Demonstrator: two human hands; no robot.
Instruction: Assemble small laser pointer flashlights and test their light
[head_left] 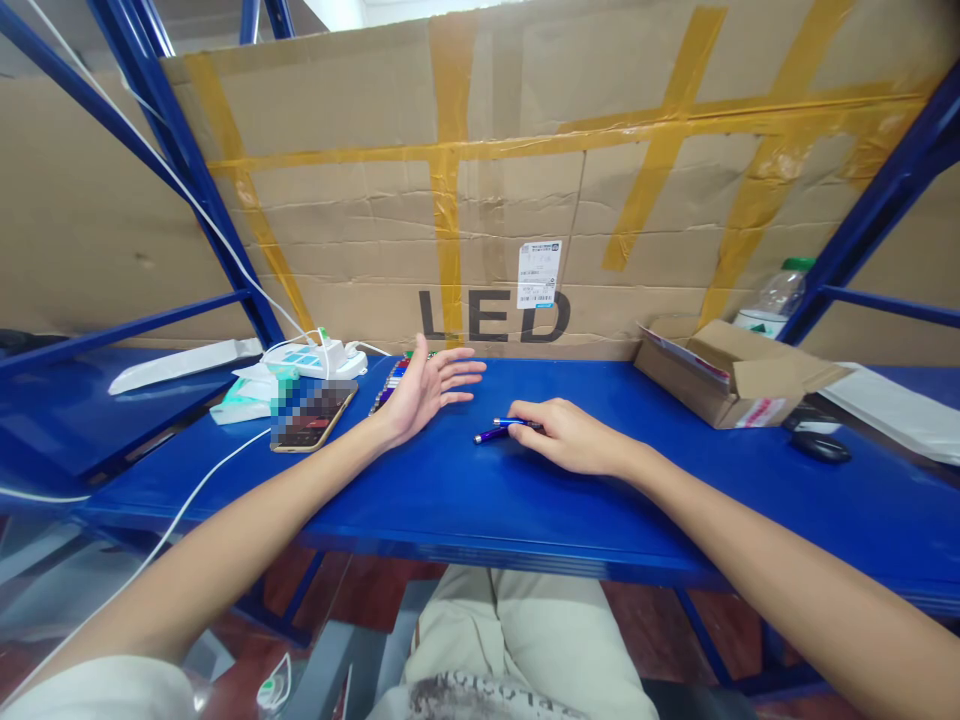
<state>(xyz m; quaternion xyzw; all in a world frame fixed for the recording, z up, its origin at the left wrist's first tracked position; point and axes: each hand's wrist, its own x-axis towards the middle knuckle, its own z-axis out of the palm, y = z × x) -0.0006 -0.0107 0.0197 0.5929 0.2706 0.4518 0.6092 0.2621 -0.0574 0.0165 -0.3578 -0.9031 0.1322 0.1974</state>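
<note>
My left hand hovers over the blue table with its palm turned up and its fingers spread; it holds nothing. Just behind it lies a row of coloured pens. My right hand rests on the table, its fingers closed on a blue pen that lies flat and points left. Both forearms reach in from the near edge.
A phone lies left of my left hand, with a white power strip and a white cable behind it. An open cardboard box, a black mouse and a plastic bottle stand at the right. A taped cardboard wall closes the back.
</note>
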